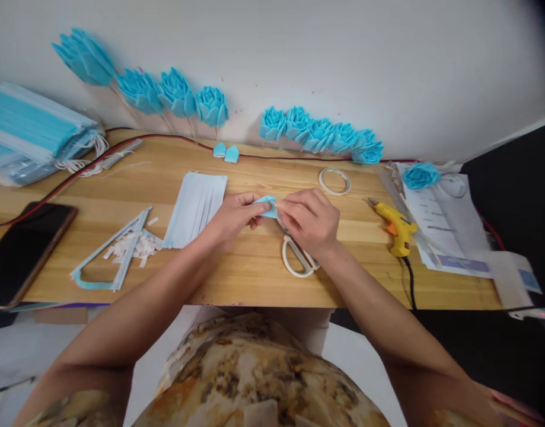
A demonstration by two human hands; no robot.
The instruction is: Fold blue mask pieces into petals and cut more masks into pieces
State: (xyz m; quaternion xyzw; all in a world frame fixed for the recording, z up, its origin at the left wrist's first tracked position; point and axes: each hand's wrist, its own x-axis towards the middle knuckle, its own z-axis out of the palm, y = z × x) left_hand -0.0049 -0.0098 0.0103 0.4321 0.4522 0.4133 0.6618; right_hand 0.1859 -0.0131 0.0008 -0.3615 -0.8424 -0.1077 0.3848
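My left hand [242,214] pinches a small blue piece of mask fabric [267,207] between thumb and fingers. At the right edge of that piece, the fingertips of my right hand [311,218] are pressed together on it; a small pale spot shows there, too small to name. White-handled scissors [294,270] lie on the table under my right hand, their blades mostly hidden by it. To the left of my left hand lies a flat pleated face mask [196,207]. Two cut blue pieces [231,154] rest farther back, near the wall.
Blue fabric flowers [177,93] on sticks lean along the wall, with more flowers [319,134] to their right. A yellow glue gun [394,227], a tape roll [334,181] and papers [445,219] sit right. Left are white scraps [136,246], a phone [25,252] and stacked masks [32,127].
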